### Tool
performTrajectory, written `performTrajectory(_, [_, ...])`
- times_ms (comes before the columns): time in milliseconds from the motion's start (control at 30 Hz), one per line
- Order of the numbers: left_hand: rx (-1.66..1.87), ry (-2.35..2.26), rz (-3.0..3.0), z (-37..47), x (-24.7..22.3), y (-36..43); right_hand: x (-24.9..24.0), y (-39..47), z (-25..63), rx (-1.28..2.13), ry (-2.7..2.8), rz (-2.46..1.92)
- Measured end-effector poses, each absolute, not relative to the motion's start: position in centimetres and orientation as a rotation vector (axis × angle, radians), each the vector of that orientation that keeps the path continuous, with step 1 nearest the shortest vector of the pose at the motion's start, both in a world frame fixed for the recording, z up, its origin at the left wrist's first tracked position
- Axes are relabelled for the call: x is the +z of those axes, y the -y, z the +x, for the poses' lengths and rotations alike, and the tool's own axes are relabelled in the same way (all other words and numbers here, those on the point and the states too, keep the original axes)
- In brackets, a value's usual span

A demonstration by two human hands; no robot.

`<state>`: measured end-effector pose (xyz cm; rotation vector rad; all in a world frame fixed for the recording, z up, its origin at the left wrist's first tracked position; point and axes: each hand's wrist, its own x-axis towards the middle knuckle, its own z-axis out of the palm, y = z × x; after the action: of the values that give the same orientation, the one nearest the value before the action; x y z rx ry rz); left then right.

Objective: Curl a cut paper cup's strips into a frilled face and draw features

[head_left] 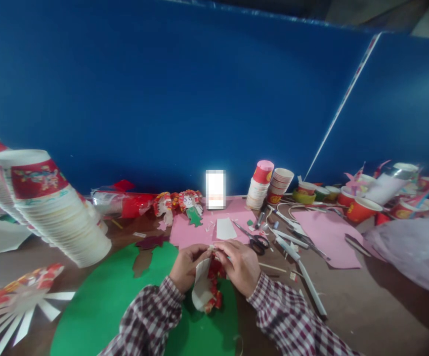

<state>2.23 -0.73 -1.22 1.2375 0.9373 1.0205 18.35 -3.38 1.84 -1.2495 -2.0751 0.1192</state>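
Observation:
Both of my hands meet over a green paper sheet, fingers pinched on one paper-cup craft piece. Its plain side is off-white, and its other side shows curled red and orange strips. My left hand grips its upper edge from the left. From the right, my right hand closes on the top of the same piece; the fingertips hide the exact spot held. Just beyond my hands lie black-handled scissors and a white paper piece on pink paper.
Stacked paper cups lean at the left, near a cut cup with fanned strips. Finished-looking paper figures lie at the back. Upright cup stacks, a white strip and a plastic bag occupy the right. A blue partition rises behind.

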Motion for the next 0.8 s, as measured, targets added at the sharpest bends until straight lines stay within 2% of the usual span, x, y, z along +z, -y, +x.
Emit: performTrajectory(800, [0.997,-0.936,1.263,2.08,-1.04,0.82,1.55,3.16,18.40,0.202,2.043,-1.193])
